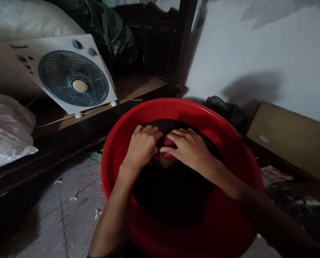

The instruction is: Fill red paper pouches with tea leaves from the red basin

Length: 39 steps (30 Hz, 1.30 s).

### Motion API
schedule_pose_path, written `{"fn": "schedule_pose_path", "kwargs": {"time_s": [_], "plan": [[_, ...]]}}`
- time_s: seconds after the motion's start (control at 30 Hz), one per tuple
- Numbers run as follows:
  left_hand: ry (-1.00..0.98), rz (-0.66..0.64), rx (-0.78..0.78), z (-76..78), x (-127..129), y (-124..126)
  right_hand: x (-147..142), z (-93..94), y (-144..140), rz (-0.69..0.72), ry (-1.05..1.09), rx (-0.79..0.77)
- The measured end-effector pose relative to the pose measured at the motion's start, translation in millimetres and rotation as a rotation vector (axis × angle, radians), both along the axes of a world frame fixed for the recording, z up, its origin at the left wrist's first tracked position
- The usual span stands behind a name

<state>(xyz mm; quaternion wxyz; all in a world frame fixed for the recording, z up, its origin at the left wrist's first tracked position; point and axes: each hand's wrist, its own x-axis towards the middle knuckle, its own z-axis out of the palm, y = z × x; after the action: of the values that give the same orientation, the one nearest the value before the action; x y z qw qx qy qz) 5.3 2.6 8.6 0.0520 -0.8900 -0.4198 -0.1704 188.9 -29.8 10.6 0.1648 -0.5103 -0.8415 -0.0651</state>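
A large red plastic basin point(117, 143) stands in front of me, with a heap of dark material point(173, 193) in it, too dim to identify. Over the heap, both hands meet at a small red thing with a yellow-green patch point(165, 161); its kind is unclear. My left hand point(145, 145) has its fingers curled over the left side of this thing. From the right, my right hand point(188, 147) bends its fingers onto it, the thumb lying apart across the red surface. Both sets of fingertips are partly hidden.
A white box fan point(80, 86) leans on a wooden ledge at the left, its cord trailing. Plastic sacks point(6, 129) lie beside it. A tan board point(289, 139) is at the right, before a white wall point(270, 46). Small pale scraps dot the tiled floor point(76, 215).
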Motion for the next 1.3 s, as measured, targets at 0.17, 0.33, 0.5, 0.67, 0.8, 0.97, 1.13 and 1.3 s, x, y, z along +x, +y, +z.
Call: {"fn": "schedule_pose_path", "kwargs": {"time_s": [0.17,0.33,0.5,0.67,0.8,0.97,1.13,1.3], "plan": [[-0.012,-0.002,0.026,-6.4,-0.9,5.4,-8.6,-8.2,4.3,-0.069,0.066,0.004],[-0.02,-0.019,0.036,-6.5,-5.5,8.1,-4.6,-17.3,13.1,-0.081,0.092,0.015],[-0.019,-0.023,0.07,-5.9,-2.7,6.7,-1.5,-13.3,15.5,0.047,0.031,0.028],[-0.001,-0.051,0.068,-7.8,-1.0,7.2,-6.5,-17.1,16.1,0.079,0.04,0.021],[-0.08,-0.019,-0.003,-6.9,-12.9,12.1,2.1,-25.0,21.5,0.111,0.06,0.069],[-0.116,0.034,0.027,-7.6,-16.8,15.2,10.5,-19.4,23.0,0.031,0.057,0.088],[-0.068,0.006,0.112,-13.4,-4.4,12.9,-1.5,-18.3,23.3,0.023,0.031,0.074],[-0.105,0.035,0.073,-11.8,-8.3,13.6,-5.3,-26.6,24.0,0.024,0.085,0.14]]}}
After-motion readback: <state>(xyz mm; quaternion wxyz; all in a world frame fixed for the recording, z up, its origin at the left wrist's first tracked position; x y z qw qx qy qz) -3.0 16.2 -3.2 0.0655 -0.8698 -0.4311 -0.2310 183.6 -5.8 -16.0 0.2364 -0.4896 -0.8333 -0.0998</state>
